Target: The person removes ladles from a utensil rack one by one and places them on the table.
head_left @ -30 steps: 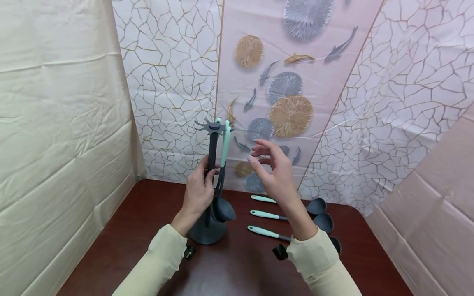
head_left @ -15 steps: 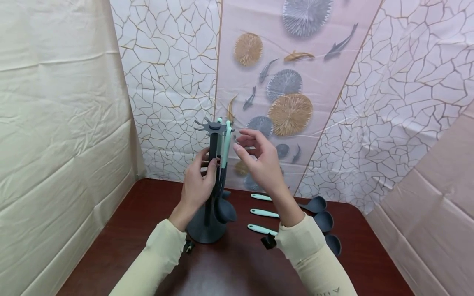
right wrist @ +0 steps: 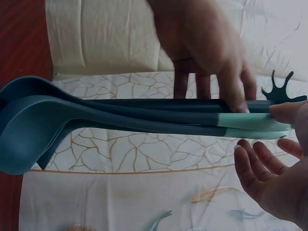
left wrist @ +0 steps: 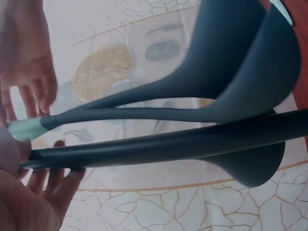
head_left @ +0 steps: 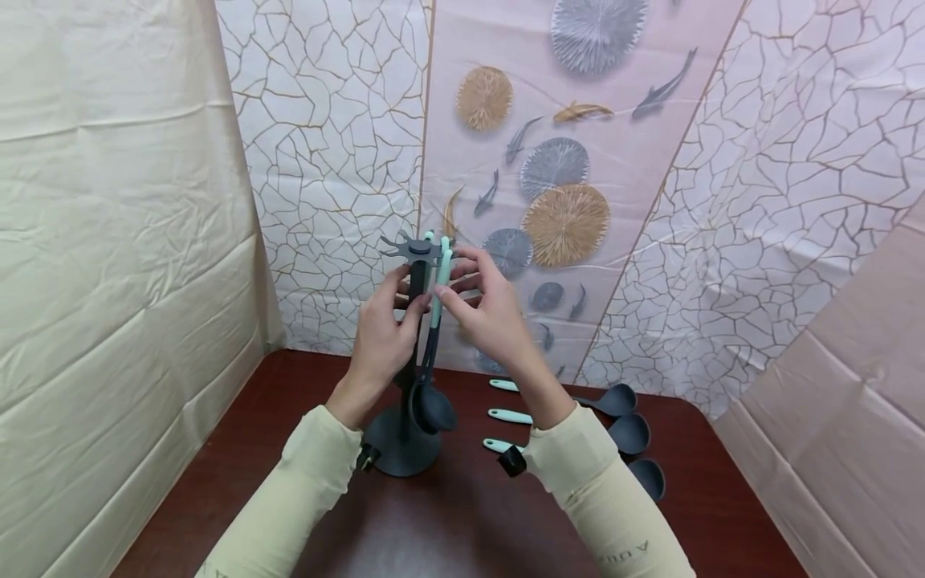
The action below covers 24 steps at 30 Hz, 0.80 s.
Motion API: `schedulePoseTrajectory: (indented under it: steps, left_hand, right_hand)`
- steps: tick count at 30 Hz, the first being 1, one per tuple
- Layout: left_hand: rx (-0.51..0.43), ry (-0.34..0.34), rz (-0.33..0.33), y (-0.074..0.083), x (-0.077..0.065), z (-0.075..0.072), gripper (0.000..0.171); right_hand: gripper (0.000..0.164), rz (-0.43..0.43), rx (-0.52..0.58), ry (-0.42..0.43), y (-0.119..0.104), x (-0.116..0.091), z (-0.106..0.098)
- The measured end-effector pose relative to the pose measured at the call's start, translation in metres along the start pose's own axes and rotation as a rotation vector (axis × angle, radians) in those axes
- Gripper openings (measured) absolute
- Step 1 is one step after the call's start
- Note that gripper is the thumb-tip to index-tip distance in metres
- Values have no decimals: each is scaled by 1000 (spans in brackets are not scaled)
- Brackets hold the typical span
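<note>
A dark utensil stand (head_left: 401, 455) rises from a round base to a hooked top. My left hand (head_left: 381, 335) grips its post (left wrist: 144, 148) near the top, thumb in front and fingers behind. Ladles with dark bowls (head_left: 436, 409) and mint-green handles hang on its right side. My right hand (head_left: 493, 311) pinches a mint handle (right wrist: 250, 120) just below the hooks; its thumb lies along one side and its fingers curl at the other. In the left wrist view a further dark utensil head (left wrist: 257, 168) shows behind the post.
Three more mint-handled utensils lie in a row on the dark red table, right of the stand: a far one (head_left: 619, 399), a middle one (head_left: 630, 433) and a near one (head_left: 645, 479). My right forearm partly covers them. Patterned cloth (head_left: 325, 177) hangs behind the table.
My right hand has come left from beside the stand to the hanging ladle's handle. My left hand has slid a little up the post. The ladle bowls have shifted slightly.
</note>
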State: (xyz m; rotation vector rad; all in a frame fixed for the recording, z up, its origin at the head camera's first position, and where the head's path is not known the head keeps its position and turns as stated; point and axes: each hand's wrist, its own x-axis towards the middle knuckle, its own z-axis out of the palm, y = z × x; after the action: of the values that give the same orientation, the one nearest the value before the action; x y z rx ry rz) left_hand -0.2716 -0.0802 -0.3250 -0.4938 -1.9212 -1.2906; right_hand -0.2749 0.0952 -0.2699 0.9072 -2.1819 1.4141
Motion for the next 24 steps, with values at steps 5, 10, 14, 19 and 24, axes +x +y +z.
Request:
schedulePoseTrajectory:
  steps: [5,10,14,19,24]
  left_hand:
    - [40,-24,3,2,0,1,39]
    - [52,-11,32,-1,-1,3,38]
    - [60,-9,40,-2,-2,3,37]
    - [73,-13,30,-3,-2,3,38]
    - [91,6,29,-4,-2,4,39]
  right_hand:
    - [44,-51,17,66,4,-2,4]
    - [35,-121,25,132,7,-3,10]
    - [35,-120,33,144,5,-4,12]
    - [34,-64,15,123,-1,-2,11]
    - [32,-5,-28,74,-8,1,9]
